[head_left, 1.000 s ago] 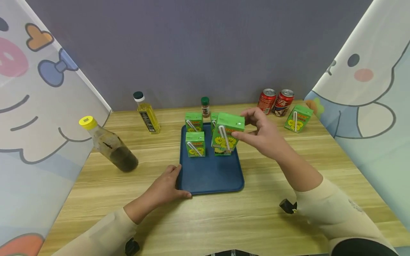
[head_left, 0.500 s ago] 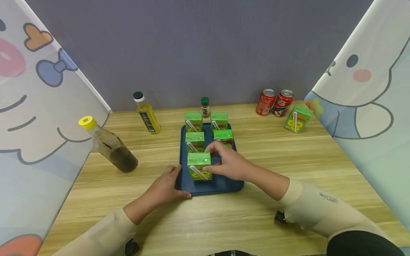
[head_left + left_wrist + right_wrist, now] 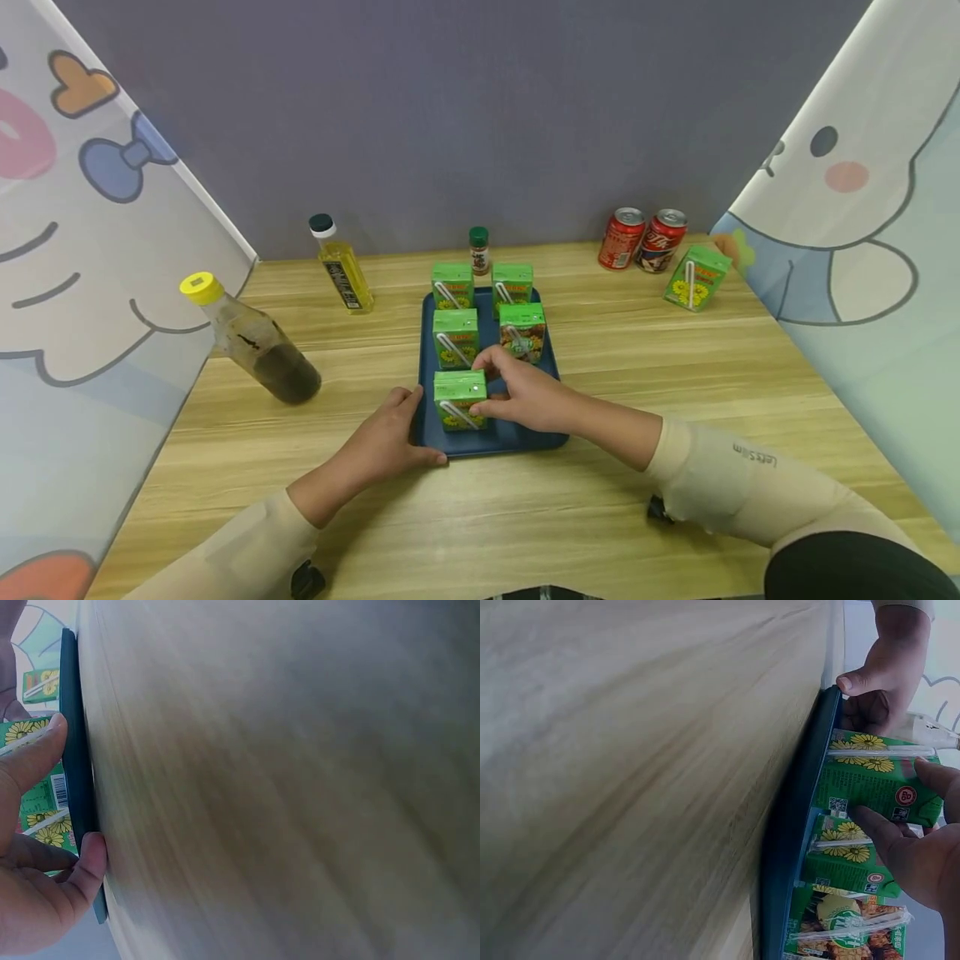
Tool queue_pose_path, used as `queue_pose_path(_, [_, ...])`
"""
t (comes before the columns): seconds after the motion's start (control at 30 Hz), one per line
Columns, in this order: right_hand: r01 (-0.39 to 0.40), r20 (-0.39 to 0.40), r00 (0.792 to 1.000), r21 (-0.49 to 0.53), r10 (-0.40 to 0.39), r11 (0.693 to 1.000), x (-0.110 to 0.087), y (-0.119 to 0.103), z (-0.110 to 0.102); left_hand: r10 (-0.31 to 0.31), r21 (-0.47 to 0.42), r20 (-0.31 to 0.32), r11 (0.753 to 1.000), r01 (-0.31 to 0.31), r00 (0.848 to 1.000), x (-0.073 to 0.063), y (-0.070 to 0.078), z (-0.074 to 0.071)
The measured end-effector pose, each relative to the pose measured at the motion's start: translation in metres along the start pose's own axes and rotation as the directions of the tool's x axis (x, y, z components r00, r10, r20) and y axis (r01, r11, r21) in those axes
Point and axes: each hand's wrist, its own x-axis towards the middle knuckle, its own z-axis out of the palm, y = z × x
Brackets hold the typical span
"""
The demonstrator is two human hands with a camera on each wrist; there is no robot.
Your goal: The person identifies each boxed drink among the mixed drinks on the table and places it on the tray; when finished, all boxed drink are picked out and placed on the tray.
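Observation:
In the head view my right hand (image 3: 525, 396) pinches a green drink carton (image 3: 459, 402) with a white straw on its front. The carton stands upright at the front left of the blue tray (image 3: 517, 435). Its printed side and the fingers on it show in the right wrist view, where the carton (image 3: 877, 780) is close over the tray floor. My left hand (image 3: 390, 433) holds the tray's front left corner, thumb along the front rim. Several more cartons stand behind on the tray, one of them a carton (image 3: 522, 332) with a darker picture.
A dark-filled bottle (image 3: 262, 350) with a yellow cap and an oil bottle (image 3: 345, 271) stand to the left. Behind the tray is a small green-capped jar (image 3: 479, 250). At the right rear are two red cans (image 3: 622, 239) and another green carton (image 3: 697, 279).
My right hand has carried the carton from above the tray's rear right to its front left and lowered it there. The left hand has stayed at the tray corner.

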Motion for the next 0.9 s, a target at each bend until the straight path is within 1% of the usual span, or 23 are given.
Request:
queue_pose_path(0.13, [0.014,0.020,1.000,-0.026,-0.014,1.000,-0.002,-0.003,-0.006,0.003,-0.004,-0.004,1.000,-0.003,1.000,0.001,0.000,0.000])
queue_pose_path(0.27, [0.035,-0.003,0.999,-0.052,-0.035,0.998,-0.006,-0.009,-0.023,0.006,0.001,-0.004,1.000,-0.006,1.000,0.002,-0.001,0.001])
queue_pose_path(0.33, [0.050,-0.047,0.998,-0.056,-0.052,0.997,-0.009,-0.013,-0.038,0.001,0.006,-0.002,1.000,-0.001,1.000,0.002,-0.001,0.001])
queue_pose_path(0.4, [0.064,-0.113,0.991,-0.059,-0.070,0.996,-0.013,-0.018,-0.057,-0.004,0.013,0.003,1.000,0.004,1.000,0.002,-0.001,0.001])
queue_pose_path(0.43, [0.073,-0.156,0.984,-0.067,-0.082,0.995,-0.015,-0.020,-0.067,-0.005,0.015,0.004,1.000,0.005,1.000,0.002,-0.001,0.001])
queue_pose_path(0.47, [0.091,-0.206,0.973,-0.073,-0.104,0.993,-0.017,-0.020,-0.078,-0.006,0.016,0.004,1.000,0.006,1.000,0.001,-0.001,0.001])
queue_pose_path(0.5, [0.109,-0.258,0.957,-0.088,-0.129,0.990,-0.019,-0.019,-0.090,-0.005,0.017,0.004,1.000,0.005,1.000,0.001,-0.001,0.000])
queue_pose_path(0.53, [0.112,-0.312,0.939,-0.121,-0.145,0.986,-0.022,-0.018,-0.102,-0.004,0.018,0.003,1.000,0.004,1.000,0.001,-0.001,0.000])
queue_pose_path(0.57, [0.098,-0.367,0.918,-0.150,-0.147,0.984,-0.024,-0.017,-0.114,-0.003,0.019,0.002,1.000,0.003,1.000,0.001,-0.001,0.000])
queue_pose_path(0.67, [0.042,-0.511,0.845,-0.224,-0.154,0.974,-0.030,-0.006,-0.148,0.003,0.019,-0.006,1.000,-0.003,1.000,0.000,-0.001,0.000])
queue_pose_path(0.73, [-0.044,-0.590,0.798,-0.259,-0.121,0.965,-0.035,0.006,-0.170,0.006,0.018,-0.008,1.000,-0.006,1.000,0.000,-0.001,0.000])
queue_pose_path(0.8, [-0.103,-0.657,0.747,-0.271,-0.105,0.957,-0.039,0.023,-0.190,0.008,0.016,-0.008,1.000,-0.008,1.000,-0.001,-0.001,0.001])
queue_pose_path(0.87, [-0.167,-0.710,0.700,-0.271,-0.079,0.948,-0.044,0.042,-0.207,0.010,0.014,-0.008,1.000,-0.010,1.000,-0.001,-0.001,0.001])
queue_pose_path(0.9, [-0.201,-0.730,0.681,-0.261,-0.057,0.944,-0.047,0.052,-0.215,0.007,0.014,-0.006,1.000,-0.007,1.000,-0.001,-0.001,0.001])
